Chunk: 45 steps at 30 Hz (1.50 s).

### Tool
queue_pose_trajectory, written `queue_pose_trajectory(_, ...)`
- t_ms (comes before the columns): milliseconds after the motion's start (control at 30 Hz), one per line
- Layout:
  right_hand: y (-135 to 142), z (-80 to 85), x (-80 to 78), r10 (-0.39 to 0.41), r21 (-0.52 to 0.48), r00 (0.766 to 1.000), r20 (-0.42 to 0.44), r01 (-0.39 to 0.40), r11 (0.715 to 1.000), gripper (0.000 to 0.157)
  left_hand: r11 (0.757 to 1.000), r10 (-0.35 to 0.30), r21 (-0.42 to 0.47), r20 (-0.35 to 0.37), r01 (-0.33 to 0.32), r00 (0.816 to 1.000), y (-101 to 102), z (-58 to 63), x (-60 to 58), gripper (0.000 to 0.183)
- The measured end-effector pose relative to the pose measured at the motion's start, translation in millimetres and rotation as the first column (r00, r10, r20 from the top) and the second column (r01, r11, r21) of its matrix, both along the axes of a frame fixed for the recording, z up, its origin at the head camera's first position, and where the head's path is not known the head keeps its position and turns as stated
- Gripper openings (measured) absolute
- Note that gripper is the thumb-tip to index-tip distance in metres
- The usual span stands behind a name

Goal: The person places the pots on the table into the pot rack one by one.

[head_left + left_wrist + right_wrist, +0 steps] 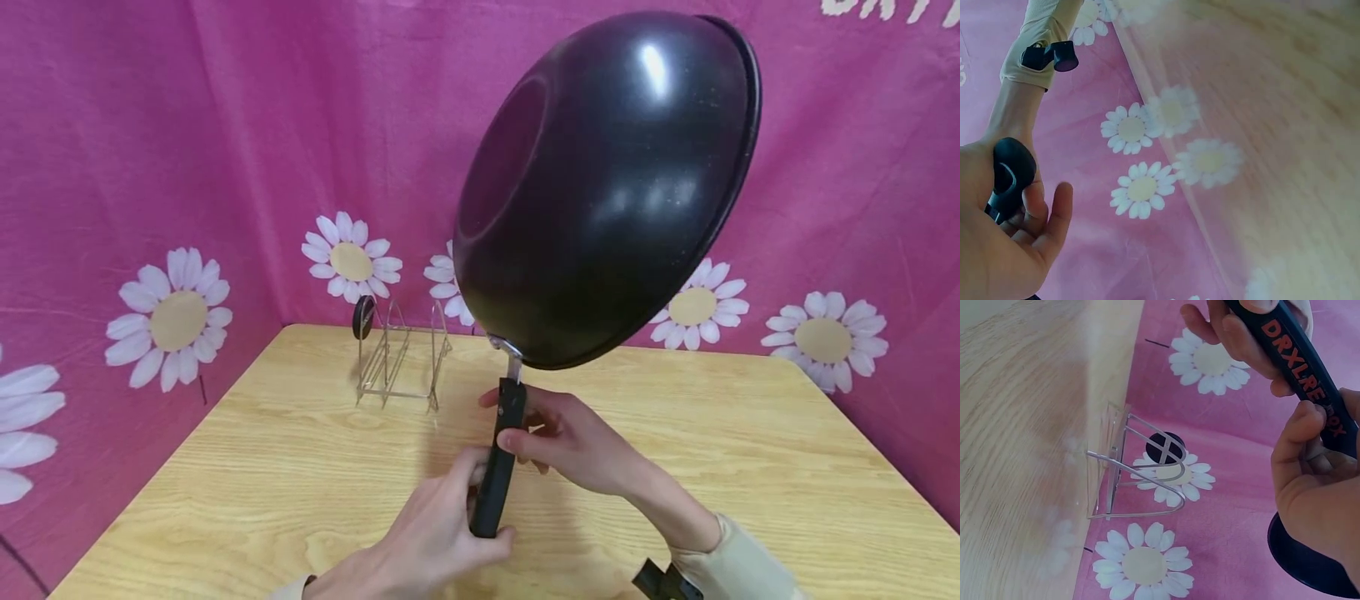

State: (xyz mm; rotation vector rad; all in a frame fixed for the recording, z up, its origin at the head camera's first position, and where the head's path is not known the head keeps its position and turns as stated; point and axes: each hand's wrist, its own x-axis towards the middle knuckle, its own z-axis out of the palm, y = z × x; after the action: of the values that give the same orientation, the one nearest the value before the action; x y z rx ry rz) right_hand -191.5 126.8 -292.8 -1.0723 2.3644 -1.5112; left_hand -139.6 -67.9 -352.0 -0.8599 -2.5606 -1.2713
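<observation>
A deep black wok [607,192] is held up in the air, tilted, its rounded underside facing me. Its black handle [492,492] slants down between my two hands. My left hand [427,525] holds the lower end of that handle, the thumb by its tip. Higher up, just below the metal neck, my right hand [573,437] pinches the handle between thumb and fingers. Orange lettering runs along the handle [1297,362] in the right wrist view. There, part of the wok [1307,562] shows behind my right hand. The inside of the wok is hidden.
A metal wire rack [401,358] with a black round disc [363,317] on one end stands at the back left of the wooden table [300,467]. Pink cloth [247,125] with white daisies hangs behind and beside the table.
</observation>
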Motion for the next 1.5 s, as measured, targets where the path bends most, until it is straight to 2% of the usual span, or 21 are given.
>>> queue_pose_trajectory(133, -1.0, 0.3, 0.6, -0.011, -0.017, 1.000, 0.016, 0.012, 1.000, 0.036, 0.999, -0.005, 0.044, 0.034, 0.004, 0.999, -1.6, 0.9, -1.0, 0.053)
queue_pose_trajectory(267, -1.2, 2.2, 1.1, 0.019, -0.019, 1.000, 0.016, -0.019, 1.000, 0.036, 0.996, -0.030, 0.081, 0.065, 0.025, 0.997, -2.7, 1.2, -0.9, 0.053)
queue_pose_trajectory(433, -4.0, 5.7, 1.1, 0.076, -0.005, 0.997, 0.024, -0.076, 0.997, 0.038, 0.993, -0.026, 0.114, 0.009, 0.025, 1.000, -6.7, -0.4, 4.0, 0.055)
queue_pose_trajectory(600, -7.8, 6.9, 2.6, 0.099, 0.000, 0.994, 0.055, -0.099, 0.995, 0.038, 0.993, -0.013, 0.120, -0.046, 0.019, 0.999, -10.3, -2.2, 5.9, 0.057)
queue_pose_trajectory(733, -10.8, 8.2, 4.5, 0.091, 0.018, 0.994, 0.061, -0.092, 0.996, 0.038, 0.992, 0.005, 0.124, -0.087, 0.006, 0.996, -12.3, -2.5, 6.0, 0.061)
queue_pose_trajectory(867, -13.8, 9.2, 4.6, 0.068, 0.029, 0.996, 0.054, -0.070, 0.997, 0.036, 0.991, 0.021, 0.137, -0.092, -0.008, 0.996, -14.2, -1.0, 7.0, 0.060)
queue_pose_trajectory(1167, -20.9, 2.5, -2.6, 0.088, -0.027, 0.995, 0.041, -0.087, 0.996, 0.035, 0.987, 0.013, 0.157, 0.051, -0.021, 0.999, -17.6, 1.5, 8.2, 0.053)
queue_pose_trajectory(1333, -26.4, 1.2, -4.2, 0.079, -0.003, 0.995, 0.066, -0.079, 0.997, 0.033, 0.986, 0.018, 0.163, 0.077, -0.030, 0.997, -19.5, -0.6, 8.9, 0.053)
queue_pose_trajectory(1500, -31.7, 0.1, -5.2, 0.096, 0.011, 0.993, 0.067, -0.097, 0.995, 0.032, 0.983, 0.003, 0.179, 0.165, -0.033, 0.986, -22.2, -1.4, 11.2, 0.053)
